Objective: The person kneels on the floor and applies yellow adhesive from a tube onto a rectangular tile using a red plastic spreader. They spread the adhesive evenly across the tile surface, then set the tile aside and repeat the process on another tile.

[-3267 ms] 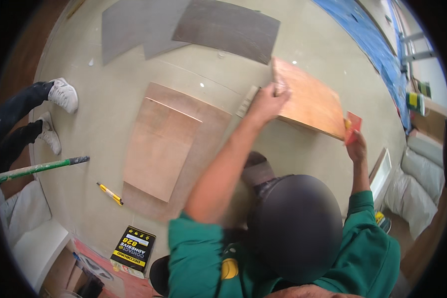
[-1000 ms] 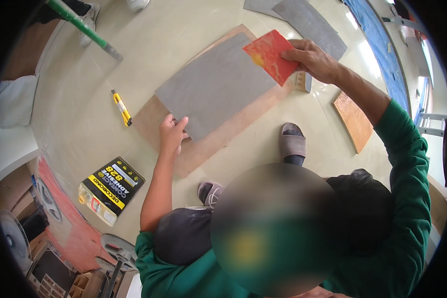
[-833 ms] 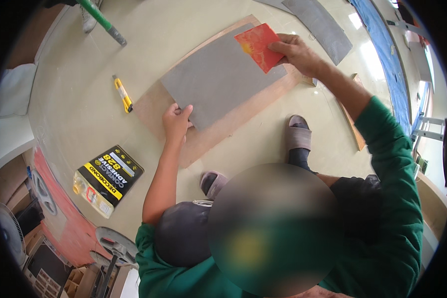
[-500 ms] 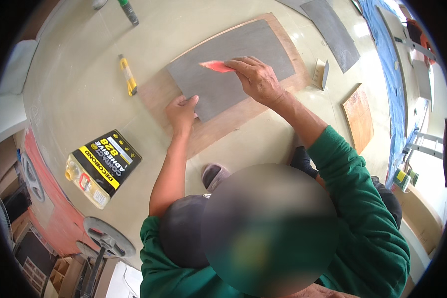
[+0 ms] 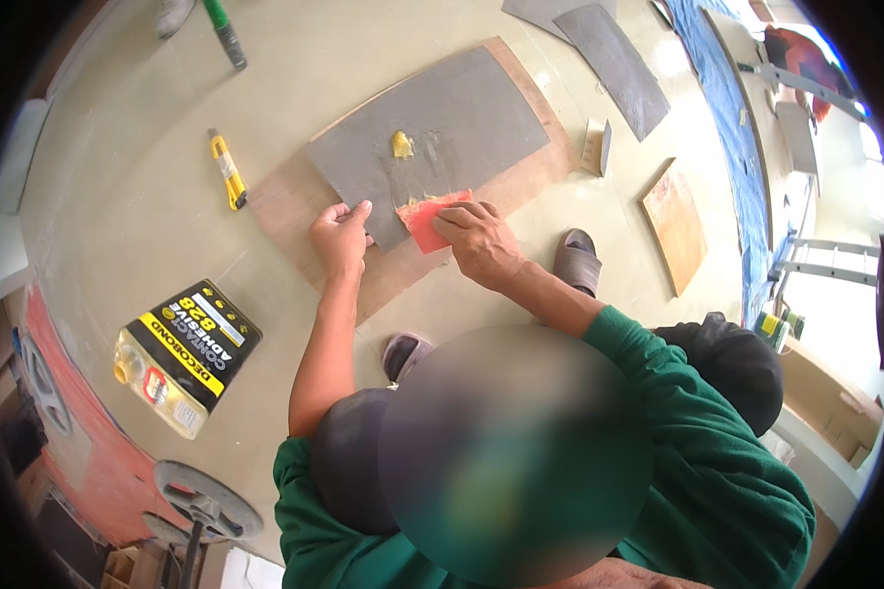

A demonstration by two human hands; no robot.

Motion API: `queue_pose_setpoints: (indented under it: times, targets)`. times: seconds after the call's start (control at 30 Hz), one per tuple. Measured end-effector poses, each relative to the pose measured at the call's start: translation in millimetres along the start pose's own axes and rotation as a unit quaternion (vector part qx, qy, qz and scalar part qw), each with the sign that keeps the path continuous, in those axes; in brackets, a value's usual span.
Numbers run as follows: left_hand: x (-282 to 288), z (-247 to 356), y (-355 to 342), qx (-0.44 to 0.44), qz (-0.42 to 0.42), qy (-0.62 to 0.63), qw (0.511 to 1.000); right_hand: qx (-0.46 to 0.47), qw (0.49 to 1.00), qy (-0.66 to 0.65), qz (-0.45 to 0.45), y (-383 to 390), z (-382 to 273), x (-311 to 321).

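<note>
A grey sheet (image 5: 462,108) lies on a larger brown board (image 5: 290,191) on the floor. Its near-left edge is pinched by my left hand (image 5: 340,239), thumb on top. My right hand (image 5: 481,240) grips a flat red spreader (image 5: 427,228), whose ragged far edge rests on the sheet near its front side. Yellowish paste clings to that edge. A thick yellow blob of adhesive (image 5: 403,145) sits on the sheet, with a damp, streaky smear between it and the spreader.
Left of the board lies a yellow utility knife (image 5: 228,175). A rectangular adhesive can (image 5: 189,355) stands nearer on the left. A green-and-grey tube-shaped object (image 5: 226,37) lies farther off. At right are a wooden piece (image 5: 676,228), a small angled piece (image 5: 596,147) and grey offcuts (image 5: 614,69).
My right hand has lowered the red spreader toward me onto the sheet's near part. The yellow blob and smear now show. My left hand still holds the sheet's edge.
</note>
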State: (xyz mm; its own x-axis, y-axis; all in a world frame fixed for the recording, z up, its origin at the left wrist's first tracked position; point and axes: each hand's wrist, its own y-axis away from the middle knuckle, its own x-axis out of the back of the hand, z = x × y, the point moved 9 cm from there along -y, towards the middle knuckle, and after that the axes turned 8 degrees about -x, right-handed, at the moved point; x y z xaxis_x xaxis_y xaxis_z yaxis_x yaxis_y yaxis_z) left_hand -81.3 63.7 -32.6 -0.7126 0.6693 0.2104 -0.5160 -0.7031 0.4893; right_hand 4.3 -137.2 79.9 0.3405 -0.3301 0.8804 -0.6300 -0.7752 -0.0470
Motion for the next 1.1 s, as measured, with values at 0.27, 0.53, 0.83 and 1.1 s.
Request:
queue_pose_setpoints:
  times: [0.27, 0.53, 0.83, 1.1]
  targets:
    - [38, 2, 31, -0.06, -0.032, 0.111, 0.992, -0.162, 0.968, -0.152, 0.118, -47, 36, 45]
    - [229, -145, 208, 0.053, 0.427, 0.057, 0.901, -0.28, 0.923, -0.253, -0.082, -139, 151, 100]
    - [290, 17, 156, -0.353, 0.471, 0.046, 0.807, -0.178, 0.928, -0.151, -0.29, -194, 76, 124]
    - [196, -77, 157, -0.131, 0.412, -0.007, 0.901, -0.206, 0.782, -0.467, -0.357, -134, 55, 84]
